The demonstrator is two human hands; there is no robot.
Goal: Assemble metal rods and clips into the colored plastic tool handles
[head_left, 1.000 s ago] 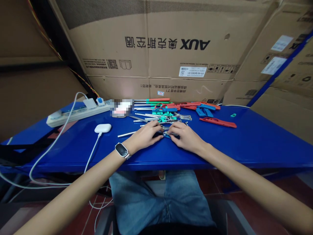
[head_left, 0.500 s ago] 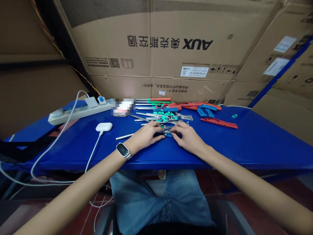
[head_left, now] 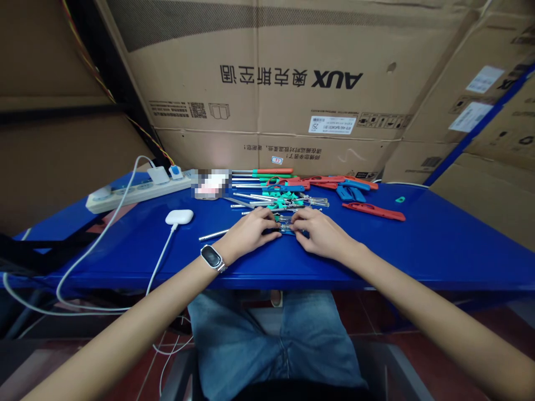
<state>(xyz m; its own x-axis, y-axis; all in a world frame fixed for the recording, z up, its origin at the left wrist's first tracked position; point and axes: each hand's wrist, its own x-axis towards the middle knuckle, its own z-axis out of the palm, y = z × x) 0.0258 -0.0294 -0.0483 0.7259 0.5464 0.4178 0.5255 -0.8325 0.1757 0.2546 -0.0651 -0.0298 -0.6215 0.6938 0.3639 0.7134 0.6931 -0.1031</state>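
My left hand, with a smartwatch on the wrist, and my right hand rest close together on the blue table. Both have their fingers curled and pinched on a small screwdriver with a clear handle and a metal shaft that lies between them. Just beyond the fingertips is a heap of screwdrivers and metal shafts with green, red and blue handles. One loose metal shaft lies to the left of my left hand.
Red and blue plastic handles lie at the back right, with a small green piece further right. A white earbud case on a cable and a power strip sit at the left. Large cardboard boxes stand behind the table.
Both hands have stayed together on the small screwdriver, with only slight finger shifts. The view has drifted a little.
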